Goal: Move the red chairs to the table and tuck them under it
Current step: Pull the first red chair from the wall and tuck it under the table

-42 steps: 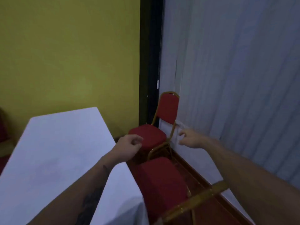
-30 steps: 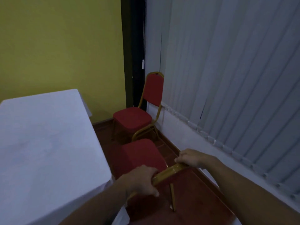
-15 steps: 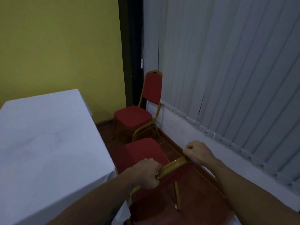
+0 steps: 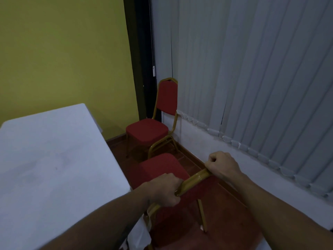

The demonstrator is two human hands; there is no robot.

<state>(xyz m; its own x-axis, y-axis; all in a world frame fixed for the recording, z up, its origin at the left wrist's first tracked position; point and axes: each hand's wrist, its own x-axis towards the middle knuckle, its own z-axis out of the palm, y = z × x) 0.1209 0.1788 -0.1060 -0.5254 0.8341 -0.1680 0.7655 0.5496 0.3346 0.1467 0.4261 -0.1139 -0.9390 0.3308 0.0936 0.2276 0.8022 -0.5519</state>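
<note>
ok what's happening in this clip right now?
A person is gripping the gold top rail of the near red chair with both hands, left hand and right hand. The chair stands beside the white-covered table, its seat not tucked under it yet. A second red chair sits untouched in the corner, by the blinds and the yellow wall.

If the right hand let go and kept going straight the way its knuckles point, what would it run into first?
Probably the far red chair in the corner: the right hand, now closed on the near chair's gold back rail, points forward and slightly left toward it. Depth is unclear; it might instead reach the white wall below the blinds.
</note>
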